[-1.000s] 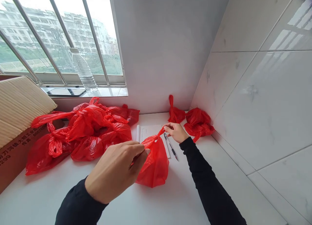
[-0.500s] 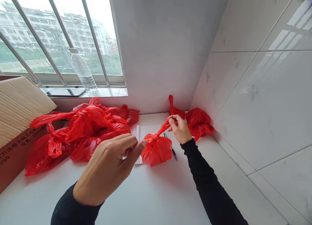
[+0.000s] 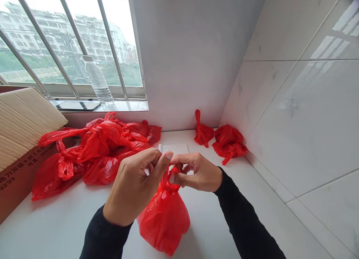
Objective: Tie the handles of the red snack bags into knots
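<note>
At the left edge of the frame, a cardboard box [image 3: 26, 133] is showing dark print reading "刀河镇大明工业", "传真" and "9299"; near centre, a notepad [image 3: 178, 148] is bearing illegibly small marks.

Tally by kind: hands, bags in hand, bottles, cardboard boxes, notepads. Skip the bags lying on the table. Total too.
Hands: 2 (left hand, right hand)
Red bag in hand: 1
Bottle: 1
Cardboard box: 1
Notepad, partly hidden: 1
Total: 6
</note>
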Motion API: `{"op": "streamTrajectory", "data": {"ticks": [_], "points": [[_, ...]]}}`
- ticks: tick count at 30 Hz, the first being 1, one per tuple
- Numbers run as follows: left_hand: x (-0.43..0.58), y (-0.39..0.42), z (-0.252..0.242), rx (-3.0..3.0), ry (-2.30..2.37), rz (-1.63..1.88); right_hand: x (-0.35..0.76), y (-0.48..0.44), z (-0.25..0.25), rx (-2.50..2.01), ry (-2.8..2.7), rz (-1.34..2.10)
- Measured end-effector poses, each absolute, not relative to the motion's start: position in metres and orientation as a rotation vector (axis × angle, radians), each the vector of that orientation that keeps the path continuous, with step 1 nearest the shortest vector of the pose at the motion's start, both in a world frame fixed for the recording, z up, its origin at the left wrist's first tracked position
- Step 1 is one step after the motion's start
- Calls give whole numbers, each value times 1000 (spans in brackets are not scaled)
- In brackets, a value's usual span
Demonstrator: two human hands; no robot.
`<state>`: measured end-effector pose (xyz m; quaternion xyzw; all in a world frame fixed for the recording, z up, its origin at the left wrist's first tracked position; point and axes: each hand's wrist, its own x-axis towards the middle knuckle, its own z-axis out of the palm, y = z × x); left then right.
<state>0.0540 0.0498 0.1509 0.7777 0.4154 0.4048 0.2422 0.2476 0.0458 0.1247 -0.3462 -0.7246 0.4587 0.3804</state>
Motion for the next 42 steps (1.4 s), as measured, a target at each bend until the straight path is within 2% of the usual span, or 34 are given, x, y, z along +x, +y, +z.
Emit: {"op": "streamTrajectory", "data": {"ticks": [5, 12, 20, 24, 42], "points": [[54, 49, 155, 2044, 1045, 1010, 243, 45, 127, -899, -1774, 1158], [57, 52, 151, 2082, 1011, 767, 252, 51, 128, -783, -1385, 1221], [49, 59, 149, 1594, 887, 1068, 264, 65, 122, -841, -982, 1225], [48, 59, 147, 1437, 778, 1105, 262, 70, 119, -853, -850, 1264], [54, 58, 151, 1622, 882, 987, 267, 84, 104, -739, -498, 1482]]}}
